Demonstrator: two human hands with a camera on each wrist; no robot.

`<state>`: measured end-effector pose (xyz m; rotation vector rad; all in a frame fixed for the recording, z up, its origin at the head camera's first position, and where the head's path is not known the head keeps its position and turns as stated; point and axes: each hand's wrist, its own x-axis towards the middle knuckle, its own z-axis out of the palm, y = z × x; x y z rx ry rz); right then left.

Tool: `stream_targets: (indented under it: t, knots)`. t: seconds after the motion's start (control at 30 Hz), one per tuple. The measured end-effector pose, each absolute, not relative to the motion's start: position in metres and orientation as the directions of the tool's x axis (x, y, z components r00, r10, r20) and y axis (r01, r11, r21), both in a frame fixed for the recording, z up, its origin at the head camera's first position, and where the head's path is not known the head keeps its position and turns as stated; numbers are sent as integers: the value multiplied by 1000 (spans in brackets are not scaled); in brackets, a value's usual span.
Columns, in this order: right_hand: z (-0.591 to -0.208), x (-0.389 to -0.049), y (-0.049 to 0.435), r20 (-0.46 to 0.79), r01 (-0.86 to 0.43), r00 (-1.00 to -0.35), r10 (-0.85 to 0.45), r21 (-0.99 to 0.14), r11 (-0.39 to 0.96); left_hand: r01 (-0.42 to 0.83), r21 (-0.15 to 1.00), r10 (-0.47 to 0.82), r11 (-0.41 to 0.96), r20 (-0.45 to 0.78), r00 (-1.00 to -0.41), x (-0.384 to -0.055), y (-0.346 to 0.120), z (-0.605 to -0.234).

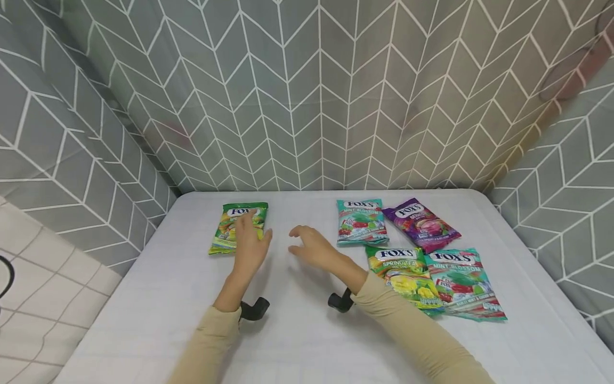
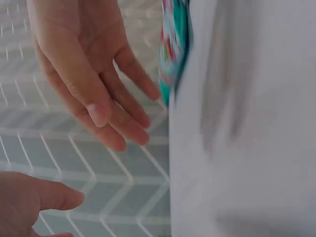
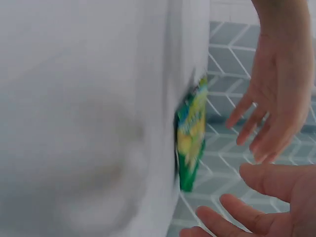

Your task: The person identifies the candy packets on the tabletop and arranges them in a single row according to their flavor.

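My left hand (image 1: 249,245) hovers in front of a green and yellow Fox's Spring Tea candy bag (image 1: 225,229) at the left, overlapping it in the head view. Its fingers are loosely extended and hold nothing. Across from it my right hand (image 1: 314,248), fingers slightly bent and apart, holds nothing either. A teal Mint Blossom candy bag (image 1: 361,221) lies to its right. In the left wrist view the right hand (image 2: 89,74) hangs with relaxed fingers. The right wrist view shows the left hand (image 3: 279,94) beyond the Spring Tea bag (image 3: 191,136).
On the right of the white-covered table (image 1: 158,298) lie a purple Berries candy bag (image 1: 424,224), another Spring Tea bag (image 1: 403,277) and a second Mint Blossom bag (image 1: 462,282), close together. The right sleeve partly covers the Spring Tea bag. A grey patterned curtain (image 1: 307,106) stands behind.
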<state>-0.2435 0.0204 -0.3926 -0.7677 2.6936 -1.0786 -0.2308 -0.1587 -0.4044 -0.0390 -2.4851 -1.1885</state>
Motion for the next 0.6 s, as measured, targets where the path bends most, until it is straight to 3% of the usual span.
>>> stream_targets:
  t: [0.23, 0.5, 0.6]
  knots:
    - [-384, -225, 97, 142, -367, -914, -380, -687, 627, 265, 742, -23, 616, 353, -935, -219, -96, -401]
    - [-392, -194, 174, 122, -279, -954, -273, -688, 670, 277, 705, 140, 653, 247, -959, -213, -38, -421]
    - [-397, -183, 195, 109, -235, -970, -219, -666, 708, 261, 732, 222, 630, 152, -963, -208, -23, -426]
